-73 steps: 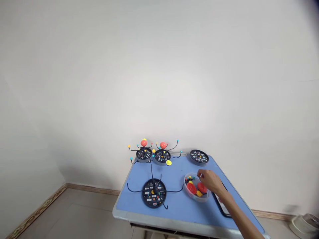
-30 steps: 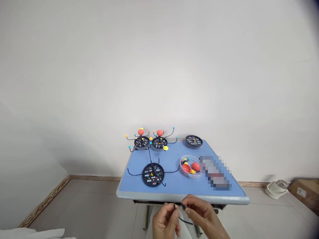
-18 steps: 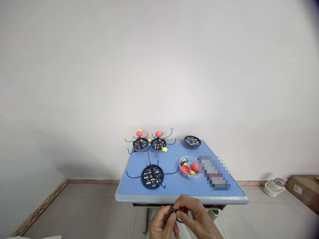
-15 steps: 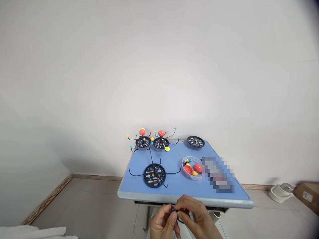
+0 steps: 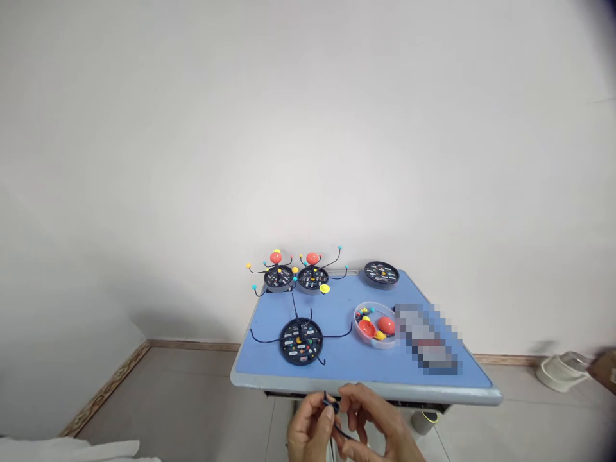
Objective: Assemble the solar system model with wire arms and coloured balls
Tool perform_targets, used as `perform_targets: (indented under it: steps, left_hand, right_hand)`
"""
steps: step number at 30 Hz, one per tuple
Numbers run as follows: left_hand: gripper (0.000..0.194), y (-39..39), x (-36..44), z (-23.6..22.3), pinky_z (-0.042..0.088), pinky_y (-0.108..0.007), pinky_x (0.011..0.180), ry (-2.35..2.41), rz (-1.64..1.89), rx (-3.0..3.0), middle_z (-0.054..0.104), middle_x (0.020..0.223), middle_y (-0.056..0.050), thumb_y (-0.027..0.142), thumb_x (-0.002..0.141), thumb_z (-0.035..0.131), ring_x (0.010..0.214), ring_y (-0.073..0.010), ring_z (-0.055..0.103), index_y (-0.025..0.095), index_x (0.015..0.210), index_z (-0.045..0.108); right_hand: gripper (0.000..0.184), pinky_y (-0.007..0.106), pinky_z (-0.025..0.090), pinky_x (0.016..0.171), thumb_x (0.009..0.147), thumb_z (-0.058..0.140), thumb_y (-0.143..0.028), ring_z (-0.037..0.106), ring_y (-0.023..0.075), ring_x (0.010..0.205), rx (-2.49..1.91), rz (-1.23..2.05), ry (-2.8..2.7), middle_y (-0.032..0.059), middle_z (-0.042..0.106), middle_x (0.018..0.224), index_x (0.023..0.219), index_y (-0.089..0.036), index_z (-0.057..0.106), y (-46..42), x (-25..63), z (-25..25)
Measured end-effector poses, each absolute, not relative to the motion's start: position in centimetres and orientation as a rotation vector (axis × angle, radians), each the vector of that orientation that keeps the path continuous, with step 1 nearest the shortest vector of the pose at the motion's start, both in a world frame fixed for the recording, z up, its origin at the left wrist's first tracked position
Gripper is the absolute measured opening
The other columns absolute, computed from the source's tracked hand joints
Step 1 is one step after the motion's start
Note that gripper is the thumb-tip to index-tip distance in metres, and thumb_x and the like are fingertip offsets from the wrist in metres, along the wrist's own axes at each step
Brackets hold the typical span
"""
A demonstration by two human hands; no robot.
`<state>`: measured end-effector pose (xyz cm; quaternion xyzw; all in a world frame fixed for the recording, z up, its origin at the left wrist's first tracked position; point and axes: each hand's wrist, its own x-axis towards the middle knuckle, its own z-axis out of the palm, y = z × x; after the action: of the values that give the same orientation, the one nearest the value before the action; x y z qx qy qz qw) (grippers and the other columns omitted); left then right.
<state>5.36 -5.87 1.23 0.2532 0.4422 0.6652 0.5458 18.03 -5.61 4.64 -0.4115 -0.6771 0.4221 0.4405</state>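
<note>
Lower centre of frame: one black curved piece [image 5: 332, 405], which the left hand [image 5: 308, 430] pinches; right hand [image 5: 381, 427] alongside, its grip spread.

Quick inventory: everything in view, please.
Table: one, blue, centre
Red-topped models: two, black, table's back left
Bare-armed model: one, black, front left
Round base: one, black, back right
Tub: one, clear, front right
Shells: two, red, in tub
Small pieces: uncounted, mixed colours, in tub
Pixelated item: one, greyish, right of tub
Container: one, cream, lower right
Box: one, brown, right edge
Cylinder: one, grey, below table
Material: one, white, bottom left
Walls: two, off-white, behind, left
Floor: one, greyish, below
Black parts: count unclear, black, bottom centre
Left hand: one, bare, holding black parts
Right hand: one, bare, beside left hand
</note>
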Motion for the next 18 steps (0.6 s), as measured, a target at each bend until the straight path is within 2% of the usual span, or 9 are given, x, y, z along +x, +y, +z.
perform_targets:
  steps: [3,6,9,13,18]
  left_hand:
    - [0.046,-5.5,5.0,1.1,0.045,-0.017,0.047,1.043,1.636,0.574,0.065,0.056,0.0,0.056,0.053,0.089,0.047,-0.0083,0.055,0.016,0.071,0.074]
    - [0.046,-5.3,5.2,1.0,0.047,-0.018,0.052,1.047,1.665,0.536,0.065,0.057,0.0,0.055,0.053,0.089,0.052,-0.0099,0.058,0.016,0.072,0.074]
    - [0.045,-5.1,5.6,1.2,0.048,-0.019,0.052,1.034,1.679,0.464,0.067,0.06,-0.001,0.052,0.051,0.091,0.053,-0.0117,0.06,0.016,0.073,0.075]
    - [0.044,-5.1,5.9,1.5,0.04,-0.018,0.043,1.003,1.657,0.43,0.065,0.056,0.0,0.051,0.053,0.091,0.042,-0.0071,0.05,0.016,0.072,0.074]
    - [0.041,-5.0,5.8,2.0,0.038,-0.017,0.041,0.969,1.642,0.437,0.065,0.057,-0.001,0.048,0.052,0.092,0.045,-0.0079,0.051,0.015,0.069,0.074]
  right_hand:
    - [0.017,0.024,0.049,0.06,0.075,0.072,-0.03,0.055,0.0155,0.065,-1.032,1.061,-1.672,-0.0003,0.061,0.08,0.089,-0.025,0.062,-5.1,17.2,3.7]
    - [0.015,0.021,0.044,0.051,0.08,0.069,-0.033,0.051,0.0129,0.058,-0.992,1.039,-1.669,-0.0014,0.056,0.073,0.078,-0.023,0.058,-4.5,16.7,2.8]
    - [0.016,0.022,0.043,0.053,0.085,0.065,-0.03,0.052,0.013,0.059,-0.949,0.938,-1.631,-0.0011,0.056,0.07,0.074,-0.022,0.057,-4.3,16.3,1.7]
    - [0.02,0.022,0.043,0.053,0.09,0.06,-0.024,0.055,0.0138,0.059,-0.815,0.779,-1.539,-0.0005,0.058,0.067,0.071,-0.022,0.058,-4.3,16.1,0.7]
    - [0.015,0.023,0.045,0.055,0.09,0.059,-0.018,0.059,0.0144,0.063,-0.781,0.832,-1.618,0.0009,0.062,0.074,0.076,-0.022,0.06,-4.3,16.9,1.8]
